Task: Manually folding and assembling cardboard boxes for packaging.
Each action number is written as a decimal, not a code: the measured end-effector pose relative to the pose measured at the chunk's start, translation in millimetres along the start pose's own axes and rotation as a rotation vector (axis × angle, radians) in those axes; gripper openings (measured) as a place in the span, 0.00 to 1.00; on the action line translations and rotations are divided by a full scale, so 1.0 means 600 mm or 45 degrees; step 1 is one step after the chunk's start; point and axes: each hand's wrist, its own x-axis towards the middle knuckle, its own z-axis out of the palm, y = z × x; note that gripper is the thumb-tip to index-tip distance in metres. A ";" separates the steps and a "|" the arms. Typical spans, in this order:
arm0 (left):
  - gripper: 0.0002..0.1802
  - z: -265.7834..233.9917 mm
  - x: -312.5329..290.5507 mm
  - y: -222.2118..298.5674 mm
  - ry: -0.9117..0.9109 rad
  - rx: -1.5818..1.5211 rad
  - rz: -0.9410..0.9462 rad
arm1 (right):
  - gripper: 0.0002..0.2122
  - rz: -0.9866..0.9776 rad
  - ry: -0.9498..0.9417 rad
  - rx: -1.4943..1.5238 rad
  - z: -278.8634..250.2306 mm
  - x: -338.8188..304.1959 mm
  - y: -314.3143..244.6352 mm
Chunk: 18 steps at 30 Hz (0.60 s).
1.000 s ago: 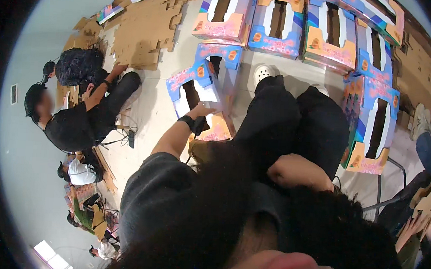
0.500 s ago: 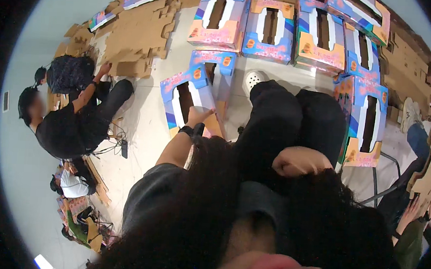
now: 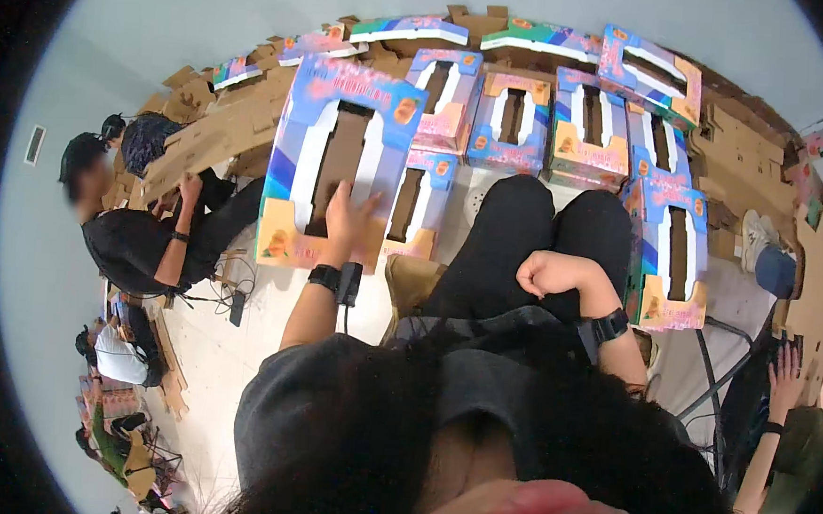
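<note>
Nearest to the body, the right hand (image 3: 558, 274) rests over the dark trousers (image 3: 507, 230), its fingers curled in loosely; I see nothing held in it. The left hand (image 3: 346, 223) has its fingers at the near end of the opening in the lifted box (image 3: 368, 165), bent over the rim, with the thumb spread a little apart. The hold looks firm, though the fingertips inside are not fully visible.

Half a second ago this box was lower, leaning beside the standing box (image 3: 426, 184). Now it appears larger and nearer, so I judge that it has left the floor (image 3: 271, 314) and that this one hand carries it. It hangs above the floor's left part, covering a corner of the standing box.

Farther away, more printed boxes (image 3: 530, 132) stand in a row toward the floor's far edge, before the pale wall (image 3: 286, 0).
</note>
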 end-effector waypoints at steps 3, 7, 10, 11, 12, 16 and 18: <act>0.24 -0.045 0.031 0.073 0.157 -0.113 0.342 | 0.06 -0.088 0.301 0.080 0.009 -0.006 0.016; 0.21 -0.118 0.044 0.217 0.182 -0.079 0.441 | 0.09 -0.197 0.763 0.437 0.015 -0.016 0.024; 0.21 -0.161 0.030 0.291 0.159 -0.166 0.539 | 0.08 -0.431 0.975 0.368 0.028 -0.018 0.010; 0.20 -0.172 0.029 0.307 0.110 -0.181 0.605 | 0.12 -0.543 1.147 0.314 0.034 -0.020 -0.007; 0.18 -0.177 0.026 0.333 0.104 -0.185 0.696 | 0.27 -0.484 1.095 0.322 0.034 -0.034 -0.010; 0.16 -0.196 0.004 0.393 0.122 -0.227 0.975 | 0.48 -0.614 1.136 0.467 0.039 -0.059 -0.065; 0.15 -0.204 -0.007 0.417 0.077 -0.310 1.044 | 0.50 -0.656 1.191 0.390 0.042 -0.070 -0.089</act>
